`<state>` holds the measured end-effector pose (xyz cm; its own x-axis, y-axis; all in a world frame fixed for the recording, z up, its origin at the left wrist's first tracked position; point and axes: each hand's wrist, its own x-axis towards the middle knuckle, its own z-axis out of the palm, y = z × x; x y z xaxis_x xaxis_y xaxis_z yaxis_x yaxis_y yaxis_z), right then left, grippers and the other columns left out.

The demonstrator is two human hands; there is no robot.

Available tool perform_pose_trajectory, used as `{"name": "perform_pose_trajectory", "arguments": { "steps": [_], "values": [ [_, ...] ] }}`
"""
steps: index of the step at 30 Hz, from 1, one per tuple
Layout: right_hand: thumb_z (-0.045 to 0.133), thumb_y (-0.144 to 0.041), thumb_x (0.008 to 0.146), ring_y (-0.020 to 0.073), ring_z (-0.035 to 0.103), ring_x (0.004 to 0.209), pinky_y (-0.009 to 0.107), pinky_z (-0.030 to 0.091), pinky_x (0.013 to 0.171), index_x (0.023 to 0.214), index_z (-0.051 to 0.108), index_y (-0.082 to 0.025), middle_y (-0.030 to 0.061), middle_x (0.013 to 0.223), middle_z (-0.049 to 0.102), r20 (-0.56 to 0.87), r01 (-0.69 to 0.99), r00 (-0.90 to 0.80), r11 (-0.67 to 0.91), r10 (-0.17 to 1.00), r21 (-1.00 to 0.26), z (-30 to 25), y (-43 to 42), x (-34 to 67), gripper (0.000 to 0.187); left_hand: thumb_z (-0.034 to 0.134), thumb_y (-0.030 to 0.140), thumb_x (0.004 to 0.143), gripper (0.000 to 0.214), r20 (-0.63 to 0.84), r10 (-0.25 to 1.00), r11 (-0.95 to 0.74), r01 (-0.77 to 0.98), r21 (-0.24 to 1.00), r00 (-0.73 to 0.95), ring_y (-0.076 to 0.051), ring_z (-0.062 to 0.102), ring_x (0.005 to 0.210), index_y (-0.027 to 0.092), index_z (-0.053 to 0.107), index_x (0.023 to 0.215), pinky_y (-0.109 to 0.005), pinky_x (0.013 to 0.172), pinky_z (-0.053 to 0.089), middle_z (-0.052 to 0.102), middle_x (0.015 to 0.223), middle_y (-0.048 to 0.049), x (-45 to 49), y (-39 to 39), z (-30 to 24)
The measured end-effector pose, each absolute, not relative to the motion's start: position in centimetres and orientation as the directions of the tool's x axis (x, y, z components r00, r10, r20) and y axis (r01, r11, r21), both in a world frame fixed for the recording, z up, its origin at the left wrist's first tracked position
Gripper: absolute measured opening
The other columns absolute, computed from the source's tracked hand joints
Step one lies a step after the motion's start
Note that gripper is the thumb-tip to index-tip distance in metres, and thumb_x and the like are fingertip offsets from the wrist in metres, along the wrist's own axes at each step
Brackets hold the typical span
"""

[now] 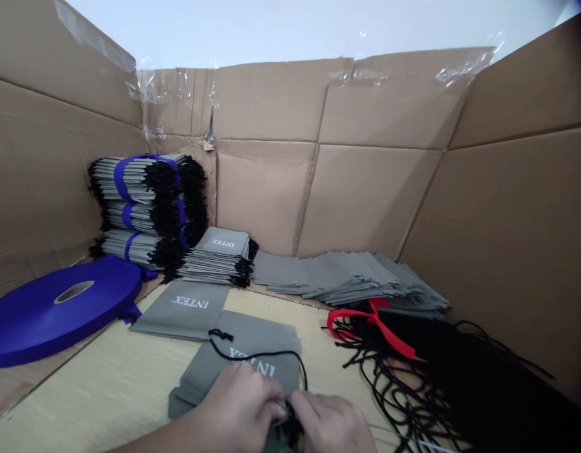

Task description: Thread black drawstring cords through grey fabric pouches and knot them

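The left hand [238, 406] and the right hand [331, 425] are close together, and both are narrow, pinching a black cord [257, 354] at the lower edge of a grey INTEX bag [243, 343]. The fingers hide the exact grip. This bag lies flat on a pale wooden board [106, 390]. Behind the bag lies a second grey bag [182, 308], and farther behind are stacks of bags [139, 207]. Left of the bag is a roll of blue ribbon [59, 308]; right of it is a heap of black cords [413, 371] with a red tie [375, 324].
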<state>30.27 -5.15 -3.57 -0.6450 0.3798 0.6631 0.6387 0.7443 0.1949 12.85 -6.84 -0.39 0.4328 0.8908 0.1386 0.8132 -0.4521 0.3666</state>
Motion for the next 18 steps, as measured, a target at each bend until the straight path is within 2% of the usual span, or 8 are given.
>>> {"name": "perform_pose_trajectory", "arguments": {
  "steps": [2, 5, 7, 9, 13, 18],
  "values": [
    [0.041, -0.005, 0.064, 0.013, 0.051, 0.041, 0.026, 0.024, 0.044, 0.068, 0.043, -0.022, -0.0031, 0.05, 0.057, 0.605, 0.649, -0.663, 0.741, 0.441, 0.172, -3.1, -5.1, 30.3, 0.018, 0.047, 0.021, 0.08, 0.02, 0.2, 0.885, -0.466, 0.812, 0.351, 0.421, -0.015, 0.059, 0.061, 0.023, 0.063, 0.068, -0.024, 0.05, 0.025, 0.068, 0.067, 0.0008, 12.6, -6.7, -0.4],
    [0.042, -0.01, 0.076, 0.0138, 0.055, 0.047, 0.025, 0.027, 0.046, 0.075, 0.047, -0.021, -0.0017, 0.057, 0.061, 0.509, 0.665, -0.678, 0.738, 0.531, 0.116, -1.7, -4.8, 31.0, 0.013, 0.046, 0.023, 0.083, 0.022, 0.231, 0.896, -0.44, 0.821, 0.364, 0.378, -0.016, 0.061, 0.065, 0.024, 0.065, 0.075, -0.023, 0.053, 0.028, 0.069, 0.07, 0.0012, 12.0, -6.5, -0.1],
    [0.041, -0.016, 0.083, 0.0144, 0.058, 0.052, 0.024, 0.029, 0.049, 0.082, 0.049, -0.021, -0.0006, 0.062, 0.062, 0.48, 0.698, -0.649, 0.713, 0.591, 0.066, -0.6, -4.5, 31.9, 0.01, 0.045, 0.027, 0.085, 0.023, 0.241, 0.91, -0.409, 0.825, 0.39, 0.338, -0.016, 0.062, 0.066, 0.025, 0.067, 0.077, -0.023, 0.055, 0.03, 0.069, 0.072, 0.0009, 11.6, -6.4, 0.3],
    [0.038, -0.017, 0.086, 0.0144, 0.058, 0.053, 0.025, 0.028, 0.05, 0.08, 0.05, -0.021, -0.0002, 0.062, 0.061, 0.479, 0.723, -0.628, 0.687, 0.613, 0.069, 0.2, -4.0, 32.8, 0.014, 0.045, 0.032, 0.086, 0.024, 0.256, 0.922, -0.378, 0.825, 0.42, 0.292, -0.017, 0.063, 0.068, 0.024, 0.068, 0.081, -0.023, 0.057, 0.033, 0.07, 0.076, -0.0001, 11.3, -6.2, 0.7],
    [0.039, -0.01, 0.082, 0.0135, 0.053, 0.047, 0.027, 0.025, 0.049, 0.068, 0.047, -0.021, -0.0018, 0.054, 0.057, 0.506, 0.661, -0.704, 0.719, 0.498, 0.213, 0.2, -3.6, 33.5, 0.019, 0.046, 0.033, 0.087, 0.024, 0.312, 0.909, -0.397, 0.798, 0.453, 0.275, -0.016, 0.063, 0.071, 0.023, 0.068, 0.083, -0.022, 0.06, 0.035, 0.07, 0.078, -0.0008, 11.3, -6.1, 0.5],
    [0.045, -0.005, 0.07, 0.0135, 0.05, 0.042, 0.028, 0.023, 0.047, 0.067, 0.047, -0.022, -0.0031, 0.052, 0.057, 0.536, 0.582, -0.759, 0.755, 0.37, 0.303, -1.4, -4.6, 32.1, 0.017, 0.045, 0.026, 0.087, 0.027, 0.353, 0.796, -0.593, 0.75, 0.294, 0.491, -0.013, 0.057, 0.059, 0.02, 0.06, 0.066, -0.022, 0.052, 0.029, 0.064, 0.063, 0.001, 12.3, -6.7, -1.0]
  ]
}}
